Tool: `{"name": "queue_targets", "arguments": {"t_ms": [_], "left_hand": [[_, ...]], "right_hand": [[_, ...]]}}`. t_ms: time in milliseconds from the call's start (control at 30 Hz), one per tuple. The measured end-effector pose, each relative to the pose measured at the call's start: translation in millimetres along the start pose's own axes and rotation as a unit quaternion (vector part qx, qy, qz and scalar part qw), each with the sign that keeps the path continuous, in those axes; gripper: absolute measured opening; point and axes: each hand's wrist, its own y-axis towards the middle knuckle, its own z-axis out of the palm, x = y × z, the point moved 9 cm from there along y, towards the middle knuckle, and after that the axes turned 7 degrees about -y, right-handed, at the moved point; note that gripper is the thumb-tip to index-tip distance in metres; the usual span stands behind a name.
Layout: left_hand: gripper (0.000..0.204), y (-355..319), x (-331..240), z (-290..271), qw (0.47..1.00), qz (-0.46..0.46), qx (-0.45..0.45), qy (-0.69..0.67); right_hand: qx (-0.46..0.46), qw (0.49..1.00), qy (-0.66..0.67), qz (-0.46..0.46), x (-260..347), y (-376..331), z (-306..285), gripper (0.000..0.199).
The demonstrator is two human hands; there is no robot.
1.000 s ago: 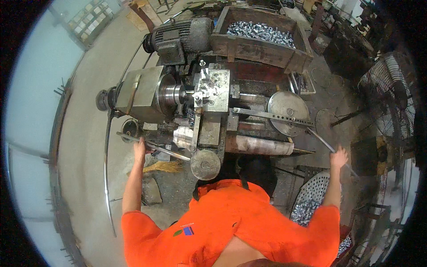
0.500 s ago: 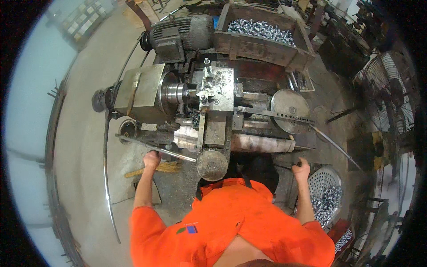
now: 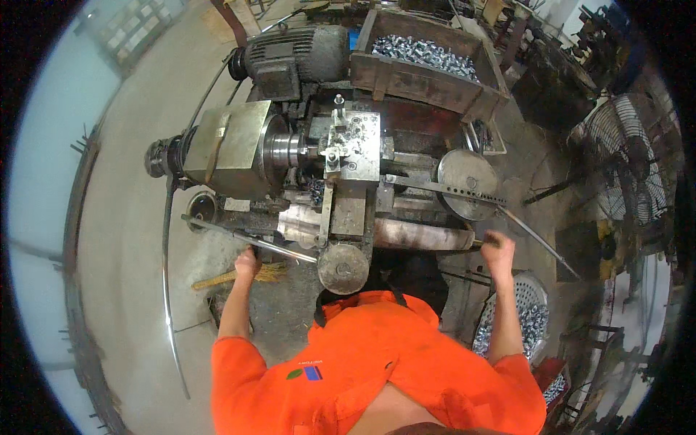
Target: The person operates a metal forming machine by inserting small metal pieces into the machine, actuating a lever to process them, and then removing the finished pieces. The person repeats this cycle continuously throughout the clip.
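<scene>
Orange shirt (image 3: 377, 348), lettered green-and-blue logo (image 3: 312, 373), left hand (image 3: 247, 262) near metal lever (image 3: 279, 250)

I see passing room over the floor (image 3: 130, 196) at frame left; a slanting rod (image 3: 285, 251) blocks upward travel for the left hand (image 3: 247, 264).

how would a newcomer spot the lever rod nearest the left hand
Start at the big machine in the middle, then find the small grey disc at its front, by the orange shirt. The lever rod slants from that disc toward the upper left, passing just beyond the left hand. The other rod, at right, extends instead from a flat bar with a row of holes.
</scene>
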Motion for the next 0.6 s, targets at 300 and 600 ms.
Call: {"name": "queue_targets", "arguments": {"t_ms": [300,600], "left_hand": [[0.036,-31,27,-49,0.986,-0.037,-0.006,-0.162],[0.033,-169,155,-298,0.910,-0.117,-0.381,-0.112]], "right_hand": [[0.032,0.897,0.135,-0.420,313,67,13,0.036],[0.199,0.863,-0.143,-0.442,438,72,156,0.029]]}}
